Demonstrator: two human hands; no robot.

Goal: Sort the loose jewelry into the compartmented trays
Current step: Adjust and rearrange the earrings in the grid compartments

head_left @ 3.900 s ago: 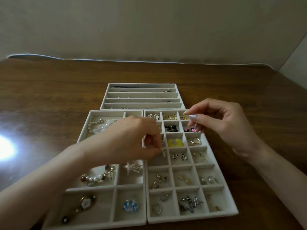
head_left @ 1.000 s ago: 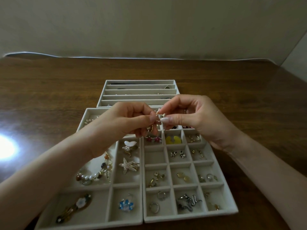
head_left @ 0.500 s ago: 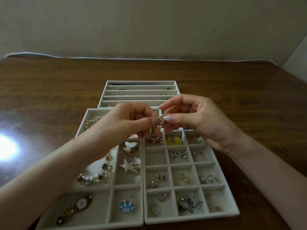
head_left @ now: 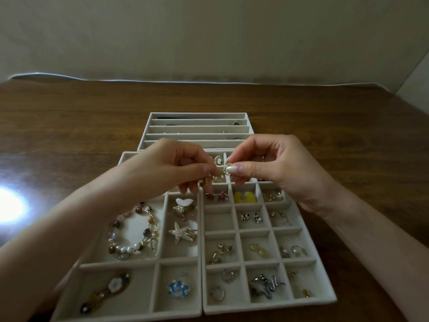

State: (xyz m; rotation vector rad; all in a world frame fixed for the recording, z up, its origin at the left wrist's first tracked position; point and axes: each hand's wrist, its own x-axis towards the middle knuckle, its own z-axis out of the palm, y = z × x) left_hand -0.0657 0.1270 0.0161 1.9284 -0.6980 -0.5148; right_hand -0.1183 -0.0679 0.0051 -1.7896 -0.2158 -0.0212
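My left hand (head_left: 167, 168) and my right hand (head_left: 274, 168) meet above the far rows of the small-cell tray (head_left: 325, 296). Together their fingertips pinch a small gold and pearl earring (head_left: 225, 170); a second gold piece (head_left: 204, 182) hangs under my left fingers. The wide-cell tray (head_left: 157, 260) on the left holds a beaded bracelet (head_left: 133, 231), a starfish clip (head_left: 182, 233), a blue flower (head_left: 178, 288) and a white heart piece (head_left: 184, 202). The small-cell tray holds a yellow piece (head_left: 245, 197), a silver snake (head_left: 267, 284) and several earrings.
A third tray (head_left: 199, 130) with long slots lies behind the two, on the brown wooden table (head_left: 69, 126). A bright light glare (head_left: 9, 205) marks the table at the left. A pale wall stands behind the table's far edge.
My left hand rose from the tray cells and met my right hand; both now pinch one earring. In the last half second the hands moved slightly apart and the view shifted a little.
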